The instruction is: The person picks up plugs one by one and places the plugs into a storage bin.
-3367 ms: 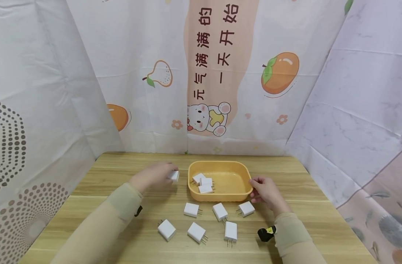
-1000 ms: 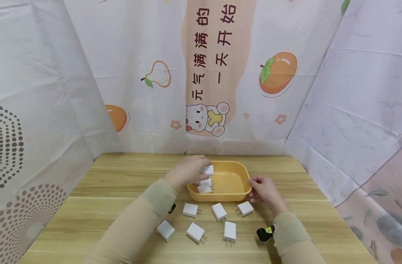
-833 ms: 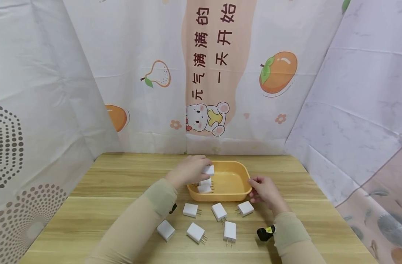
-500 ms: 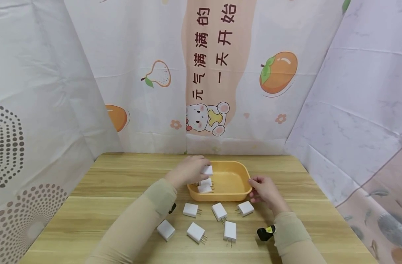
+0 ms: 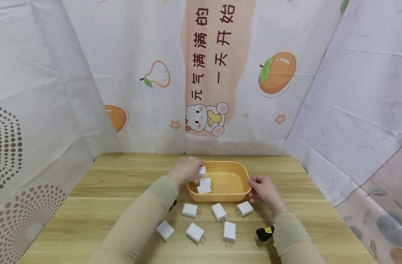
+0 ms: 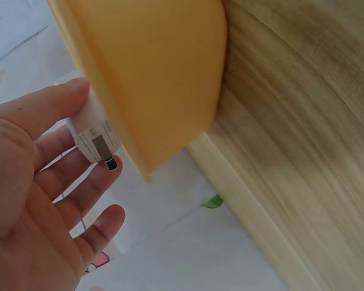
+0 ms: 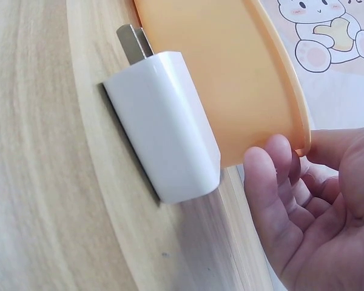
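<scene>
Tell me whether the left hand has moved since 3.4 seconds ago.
Yes. The left hand went rightward with its charger, from beside the orange tray to over its left rim.
</scene>
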A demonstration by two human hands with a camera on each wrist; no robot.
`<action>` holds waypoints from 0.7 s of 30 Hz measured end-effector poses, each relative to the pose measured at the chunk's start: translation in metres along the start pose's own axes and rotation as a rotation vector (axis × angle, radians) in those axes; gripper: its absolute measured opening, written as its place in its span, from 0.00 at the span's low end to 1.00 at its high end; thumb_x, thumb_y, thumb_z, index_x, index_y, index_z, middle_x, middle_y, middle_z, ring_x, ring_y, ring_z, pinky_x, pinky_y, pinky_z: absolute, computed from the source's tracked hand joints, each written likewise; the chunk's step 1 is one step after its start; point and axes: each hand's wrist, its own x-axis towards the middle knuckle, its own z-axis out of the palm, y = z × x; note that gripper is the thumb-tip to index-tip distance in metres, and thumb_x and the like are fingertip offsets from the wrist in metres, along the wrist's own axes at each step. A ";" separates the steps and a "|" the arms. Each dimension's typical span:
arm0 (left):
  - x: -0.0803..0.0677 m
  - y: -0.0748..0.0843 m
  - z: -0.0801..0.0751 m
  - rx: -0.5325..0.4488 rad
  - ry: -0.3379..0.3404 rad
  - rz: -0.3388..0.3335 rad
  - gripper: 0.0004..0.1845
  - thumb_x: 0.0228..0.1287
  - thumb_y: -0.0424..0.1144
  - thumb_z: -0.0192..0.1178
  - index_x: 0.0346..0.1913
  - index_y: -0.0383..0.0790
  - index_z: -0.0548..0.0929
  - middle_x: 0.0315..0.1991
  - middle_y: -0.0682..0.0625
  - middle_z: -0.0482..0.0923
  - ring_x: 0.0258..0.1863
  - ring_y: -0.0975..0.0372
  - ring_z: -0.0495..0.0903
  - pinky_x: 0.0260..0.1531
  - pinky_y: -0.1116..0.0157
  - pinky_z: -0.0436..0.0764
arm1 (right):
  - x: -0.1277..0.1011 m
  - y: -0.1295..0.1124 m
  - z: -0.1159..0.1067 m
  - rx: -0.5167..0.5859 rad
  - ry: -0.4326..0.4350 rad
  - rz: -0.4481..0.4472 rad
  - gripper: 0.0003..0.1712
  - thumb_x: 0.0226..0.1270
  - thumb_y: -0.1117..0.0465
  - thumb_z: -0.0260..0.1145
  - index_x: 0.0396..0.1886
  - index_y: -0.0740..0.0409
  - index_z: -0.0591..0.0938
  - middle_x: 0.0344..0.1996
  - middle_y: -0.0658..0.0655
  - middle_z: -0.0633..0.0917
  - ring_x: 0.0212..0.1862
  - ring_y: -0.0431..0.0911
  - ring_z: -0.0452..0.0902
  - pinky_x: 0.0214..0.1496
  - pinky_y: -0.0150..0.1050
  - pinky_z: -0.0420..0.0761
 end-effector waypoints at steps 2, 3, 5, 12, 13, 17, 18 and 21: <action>0.001 -0.002 0.001 0.000 -0.002 -0.004 0.17 0.62 0.48 0.74 0.50 0.46 0.87 0.37 0.58 0.82 0.36 0.63 0.77 0.45 0.59 0.78 | 0.000 0.000 0.000 0.005 0.001 -0.002 0.19 0.80 0.59 0.58 0.57 0.71 0.74 0.32 0.60 0.78 0.27 0.46 0.79 0.29 0.42 0.86; 0.001 -0.003 0.001 0.013 -0.005 -0.006 0.16 0.62 0.48 0.74 0.49 0.47 0.87 0.36 0.58 0.82 0.36 0.63 0.77 0.45 0.60 0.78 | 0.000 0.000 0.001 0.006 0.001 -0.002 0.19 0.80 0.59 0.58 0.57 0.71 0.74 0.32 0.60 0.78 0.27 0.46 0.79 0.29 0.42 0.86; 0.001 -0.004 0.002 0.034 -0.009 -0.007 0.13 0.64 0.46 0.72 0.48 0.47 0.86 0.37 0.58 0.82 0.36 0.62 0.77 0.44 0.59 0.78 | 0.000 0.000 0.001 0.005 0.001 -0.003 0.18 0.80 0.59 0.58 0.57 0.71 0.74 0.31 0.59 0.77 0.27 0.46 0.79 0.29 0.42 0.86; 0.000 -0.007 -0.001 0.035 -0.003 0.003 0.11 0.70 0.44 0.66 0.49 0.44 0.86 0.43 0.53 0.85 0.42 0.59 0.81 0.49 0.57 0.79 | 0.000 0.000 0.000 0.006 -0.001 -0.006 0.18 0.80 0.59 0.57 0.56 0.71 0.74 0.31 0.59 0.77 0.26 0.45 0.79 0.29 0.42 0.86; -0.001 -0.007 -0.002 0.031 -0.002 0.006 0.11 0.70 0.44 0.66 0.50 0.44 0.86 0.45 0.52 0.85 0.44 0.58 0.82 0.50 0.57 0.79 | 0.000 -0.001 0.000 0.007 0.000 -0.006 0.18 0.81 0.60 0.57 0.56 0.71 0.74 0.31 0.59 0.77 0.26 0.45 0.79 0.29 0.42 0.86; -0.005 -0.007 -0.006 0.021 0.005 0.018 0.16 0.69 0.45 0.66 0.56 0.43 0.86 0.52 0.50 0.85 0.52 0.56 0.82 0.57 0.55 0.78 | 0.000 0.000 0.000 0.008 0.002 -0.007 0.17 0.80 0.60 0.57 0.56 0.71 0.74 0.31 0.59 0.77 0.26 0.45 0.79 0.28 0.42 0.86; -0.006 -0.007 -0.007 0.018 0.006 0.020 0.17 0.69 0.45 0.66 0.57 0.43 0.85 0.53 0.50 0.85 0.53 0.55 0.82 0.58 0.54 0.77 | 0.000 0.000 0.000 0.005 0.002 -0.007 0.17 0.80 0.60 0.57 0.56 0.71 0.74 0.31 0.59 0.77 0.26 0.45 0.79 0.28 0.42 0.86; -0.011 -0.007 -0.010 -0.002 0.001 0.027 0.18 0.70 0.45 0.66 0.57 0.42 0.85 0.53 0.49 0.85 0.53 0.55 0.81 0.58 0.53 0.77 | -0.001 0.000 0.000 0.003 0.003 -0.007 0.18 0.80 0.59 0.57 0.56 0.71 0.74 0.31 0.59 0.77 0.26 0.46 0.79 0.29 0.42 0.86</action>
